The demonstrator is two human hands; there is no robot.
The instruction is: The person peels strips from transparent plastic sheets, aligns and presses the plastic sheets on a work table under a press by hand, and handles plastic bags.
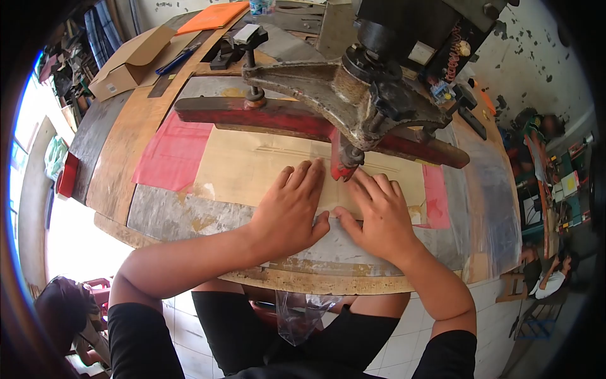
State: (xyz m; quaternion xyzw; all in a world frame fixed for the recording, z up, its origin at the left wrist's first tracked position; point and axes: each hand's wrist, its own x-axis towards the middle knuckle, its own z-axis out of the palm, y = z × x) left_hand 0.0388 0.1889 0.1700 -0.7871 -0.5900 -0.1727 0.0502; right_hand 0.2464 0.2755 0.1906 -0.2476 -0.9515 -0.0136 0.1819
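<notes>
A tan sheet (pixel 233 170) lies across the worn grey board (pixel 170 211), with faint creases or raised lines along it. Beneath it, pink sheet material shows at the left (pixel 170 155) and at the right (pixel 435 196). My left hand (pixel 287 211) rests flat on the tan sheet, its fingers stretched forward. My right hand (pixel 382 218) lies to the right with fingers extended on the sheet, just below the tip of the press. The red press bar (pixel 284 119) hangs under the metal press head (pixel 353 88), beyond my fingertips. Whatever is under my palms is hidden.
A cardboard box (pixel 129 69) and an orange sheet (pixel 211 17) sit at the back left. At the left edge is a red container (pixel 67 174). Clear plastic (pixel 492 215) covers the right side. Another person (pixel 552 278) sits far right.
</notes>
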